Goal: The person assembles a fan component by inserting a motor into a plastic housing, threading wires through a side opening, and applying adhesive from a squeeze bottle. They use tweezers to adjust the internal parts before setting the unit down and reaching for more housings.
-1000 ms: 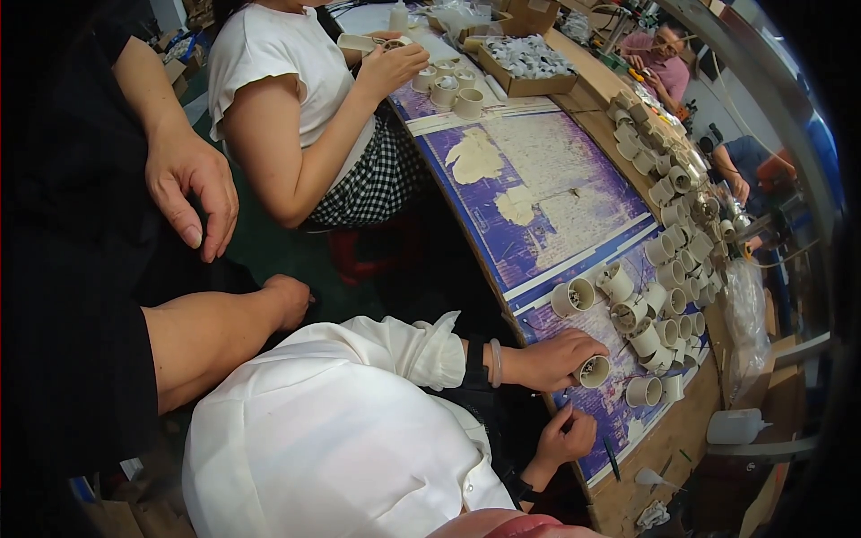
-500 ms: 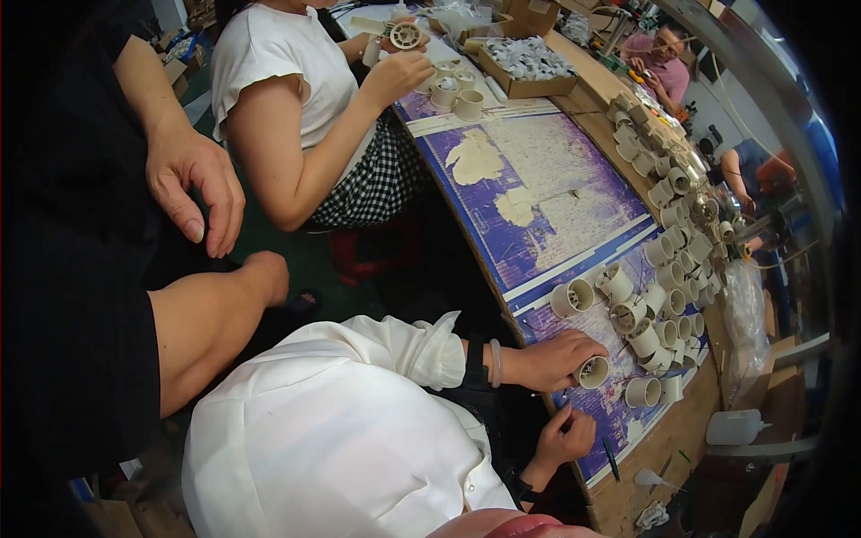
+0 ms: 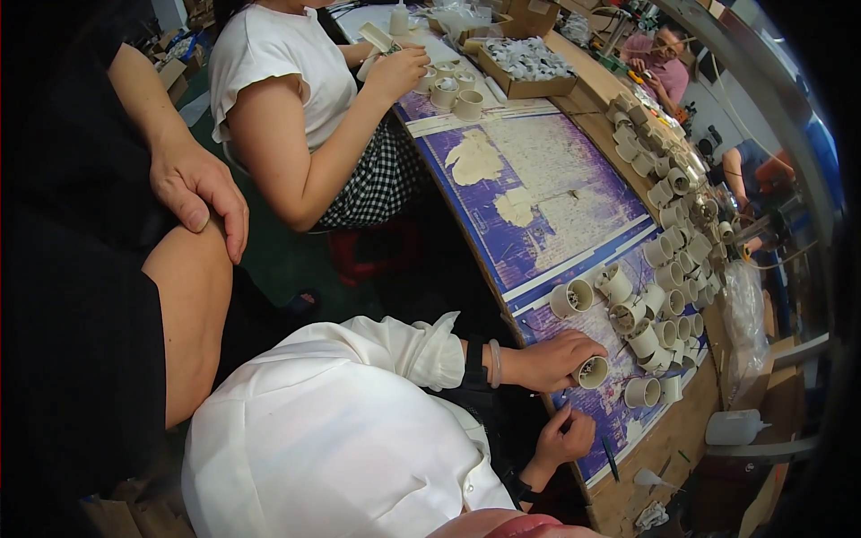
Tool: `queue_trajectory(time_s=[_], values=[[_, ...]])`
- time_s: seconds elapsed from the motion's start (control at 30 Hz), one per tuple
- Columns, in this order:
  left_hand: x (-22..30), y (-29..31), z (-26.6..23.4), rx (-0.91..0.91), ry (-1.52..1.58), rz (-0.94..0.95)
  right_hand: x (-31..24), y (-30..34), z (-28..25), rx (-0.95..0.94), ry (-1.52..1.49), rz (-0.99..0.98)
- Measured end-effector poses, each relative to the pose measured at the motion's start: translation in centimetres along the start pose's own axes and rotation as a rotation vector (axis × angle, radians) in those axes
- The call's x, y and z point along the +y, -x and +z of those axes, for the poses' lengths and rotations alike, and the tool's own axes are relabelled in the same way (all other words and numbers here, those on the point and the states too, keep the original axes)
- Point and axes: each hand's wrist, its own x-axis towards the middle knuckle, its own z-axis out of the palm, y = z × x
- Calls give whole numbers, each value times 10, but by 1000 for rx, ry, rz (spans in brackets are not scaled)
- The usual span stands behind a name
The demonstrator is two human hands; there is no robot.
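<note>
My left hand (image 3: 567, 357), with a bracelet at its wrist, closes round a cream, cup-shaped plastic housing (image 3: 592, 372) by the near edge of the table. The housing's open end shows small parts inside. Just below it, my right hand (image 3: 567, 438) has its fingers curled together near the table edge; anything between them is too small to make out. Close by lie another cream housing (image 3: 641, 393) on its side and a dark pen-like tool (image 3: 611, 457). Many more housings (image 3: 644, 339), some with thin wires, crowd the table beyond my left hand.
A worn purple sheet (image 3: 574, 202) covers the table. Beside me on the left, a co-worker in white (image 3: 278, 108) handles a cream part. A person in black (image 3: 81, 251) sits close behind. A white squeeze bottle (image 3: 735, 428) and a box of small parts (image 3: 529, 67) are also there.
My hands have hardly moved. The person in black has shifted a leg, and their hand now rests at the knee. The co-worker in white has turned the cream part in their hands.
</note>
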Motion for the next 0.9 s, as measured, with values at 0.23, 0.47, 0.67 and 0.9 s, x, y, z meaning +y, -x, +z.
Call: queue_trajectory(time_s=[0.23,0.47,0.67,0.9], values=[[9,-6,-7,-36,121,-122,2,1,-8,23,-88,9],[16,-8,-21,-60,351,-316,4,8,-14,22,-2291,685],[14,-7,-22,-39,573,-363,7,25,-9,-175,-2189,545],[22,-10,-27,-70,512,-360,5,38,-9,-245,-2080,586]])
